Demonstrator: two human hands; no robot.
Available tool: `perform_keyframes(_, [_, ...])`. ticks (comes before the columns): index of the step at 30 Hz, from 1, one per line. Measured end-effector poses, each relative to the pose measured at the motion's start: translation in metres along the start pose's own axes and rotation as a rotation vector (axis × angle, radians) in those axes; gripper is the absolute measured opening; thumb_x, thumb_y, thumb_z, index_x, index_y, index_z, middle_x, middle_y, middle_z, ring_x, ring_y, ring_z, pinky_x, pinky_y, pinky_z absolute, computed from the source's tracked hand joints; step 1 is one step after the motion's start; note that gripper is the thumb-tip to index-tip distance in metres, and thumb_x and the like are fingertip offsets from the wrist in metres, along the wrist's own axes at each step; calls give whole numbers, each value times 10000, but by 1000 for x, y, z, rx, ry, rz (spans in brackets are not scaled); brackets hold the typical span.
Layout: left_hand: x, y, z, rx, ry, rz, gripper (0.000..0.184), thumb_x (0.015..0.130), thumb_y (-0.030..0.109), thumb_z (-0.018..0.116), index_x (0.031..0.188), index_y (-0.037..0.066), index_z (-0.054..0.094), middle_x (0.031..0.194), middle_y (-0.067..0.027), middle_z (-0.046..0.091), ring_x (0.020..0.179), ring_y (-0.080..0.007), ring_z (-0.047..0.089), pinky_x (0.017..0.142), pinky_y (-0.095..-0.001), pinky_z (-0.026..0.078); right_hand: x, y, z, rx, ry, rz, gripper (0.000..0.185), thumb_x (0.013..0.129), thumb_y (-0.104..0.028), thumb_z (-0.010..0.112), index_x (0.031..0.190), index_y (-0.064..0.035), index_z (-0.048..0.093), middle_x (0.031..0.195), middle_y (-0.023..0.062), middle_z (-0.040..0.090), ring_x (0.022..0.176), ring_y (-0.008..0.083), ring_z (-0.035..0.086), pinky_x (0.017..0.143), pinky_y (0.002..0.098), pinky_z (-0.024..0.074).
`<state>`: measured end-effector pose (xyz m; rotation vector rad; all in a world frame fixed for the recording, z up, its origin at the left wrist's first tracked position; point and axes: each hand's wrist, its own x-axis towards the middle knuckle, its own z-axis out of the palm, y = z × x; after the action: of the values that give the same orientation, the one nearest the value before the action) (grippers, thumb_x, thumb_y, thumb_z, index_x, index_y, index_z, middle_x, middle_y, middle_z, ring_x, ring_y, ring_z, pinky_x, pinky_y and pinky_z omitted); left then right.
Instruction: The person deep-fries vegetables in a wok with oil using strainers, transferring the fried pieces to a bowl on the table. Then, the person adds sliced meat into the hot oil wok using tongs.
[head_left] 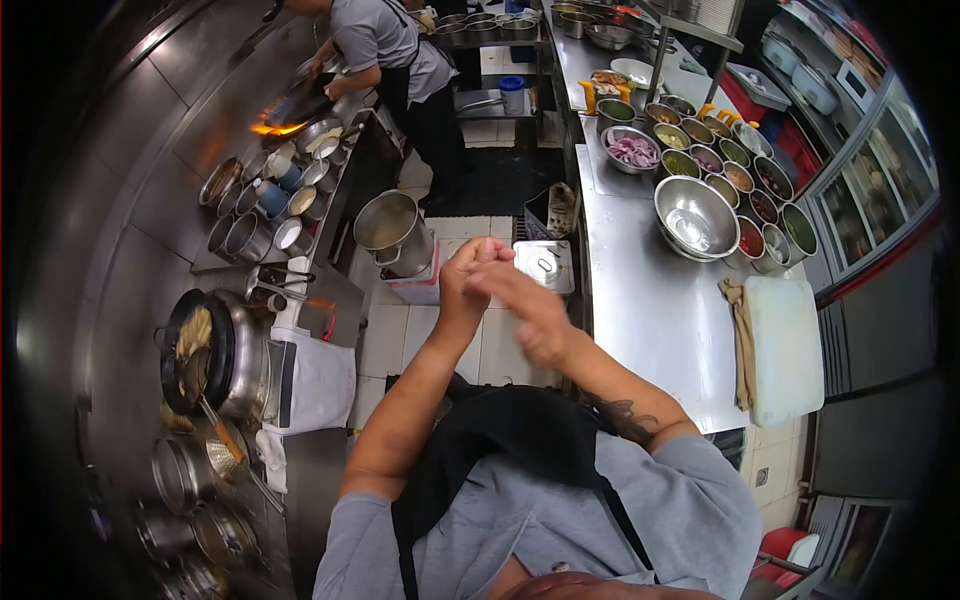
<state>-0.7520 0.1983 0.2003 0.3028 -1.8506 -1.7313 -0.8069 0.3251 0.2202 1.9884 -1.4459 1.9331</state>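
Both my hands are raised in front of my chest over the tiled floor. My left hand has its fingers curled closed; whether anything is inside them I cannot make out. Just right of it, my right hand is blurred by motion, its fingers reaching across and overlapping the left one. Beyond the hands, a large steel pot stands on the left and a square steel lid on the right.
A steel counter on the right bears a steel bowl, several ingredient containers and a white cutting board. On the left are a wok and stacked pots. A person works near flames at the back left.
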Motion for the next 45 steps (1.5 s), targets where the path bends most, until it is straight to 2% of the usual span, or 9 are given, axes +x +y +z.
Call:
perform_keyframes(2, [-4, 3, 12, -104, -29, -186, 297, 965, 269, 443, 991, -2, 560, 870, -64, 619, 802, -113, 582, 705, -241, 479, 11, -4, 13, -132, -115, -134, 562, 882, -461, 445, 1160, 19, 535, 1096, 199, 548, 1072, 363, 516, 977, 457, 359])
perform_keyframes(5, [-20, -8, 14, -321, -217, -111, 371, 963, 335, 430, 1085, -1, 531, 973, -82, 608, 891, -140, 572, 799, -267, 454, 18, 13, 16, -369, -221, -279, 488, 854, -397, 522, 1123, 9, 549, 1015, 177, 576, 989, 331, 564, 900, 454, 409])
perform_keyframes(8, [-27, -9, 7, -175, -139, 117, 463, 973, 387, 362, 1177, -9, 489, 1092, -135, 582, 999, -200, 558, 886, -320, 433, 17, 38, -5, -391, -138, -88, 425, 848, -331, 551, 1102, 9, 564, 987, 165, 596, 937, 324, 581, 850, 432, 437])
perform_keyframes(10, [-23, 4, -3, -521, -167, -291, 481, 979, 389, 332, 1204, -12, 473, 1125, -160, 573, 1026, -225, 557, 903, -340, 433, 6, 62, -13, -447, 60, 111, 358, 891, -274, 518, 1094, 15, 576, 969, 151, 616, 904, 288, 598, 820, 378, 454])
perform_keyframes(12, [-21, 33, -4, -667, -166, -303, 477, 989, 366, 294, 1222, -17, 459, 1154, -174, 564, 1030, -242, 568, 884, -353, 447, 0, 67, -26, -33, 183, 458, 381, 972, -255, 371, 1171, 23, 540, 1036, 128, 611, 961, 233, 583, 860, 326, 442])
perform_keyframes(14, [-21, 36, -14, -757, -172, -285, 469, 992, 355, 281, 1218, -14, 462, 1148, -175, 570, 1017, -258, 575, 868, -366, 454, -5, 67, -27, 97, 276, 491, 492, 997, -344, 259, 1210, 19, 513, 1060, 109, 602, 982, 181, 563, 866, 297, 429])
perform_keyframes(20, [-22, 35, -2, -315, 2, -41, 435, 992, 338, 317, 1162, -21, 494, 964, -148, 625, 816, -192, 612, 718, -295, 475, -9, 50, -15, 24, 212, 543, 598, 972, -476, 211, 1260, -22, 474, 1178, 127, 528, 1056, 197, 511, 859, 309, 418])
perform_keyframes(26, [-25, 28, -3, -246, 82, -23, 301, 978, 256, 415, 1003, -7, 558, 632, -24, 517, 495, -48, 410, 452, -178, 349, -6, 41, -13, -5, 229, 521, 462, 993, -313, 310, 1156, 68, 514, 1144, 190, 523, 1062, 274, 515, 918, 310, 387])
perform_keyframes(45, [-21, 13, 4, -212, 124, 42, 155, 936, 158, 512, 958, 17, 572, 682, -15, 541, 529, -50, 440, 474, -175, 362, -6, 37, -10, 22, 204, 576, 421, 981, -293, 371, 1084, 68, 562, 1012, 180, 589, 940, 262, 575, 831, 311, 438])
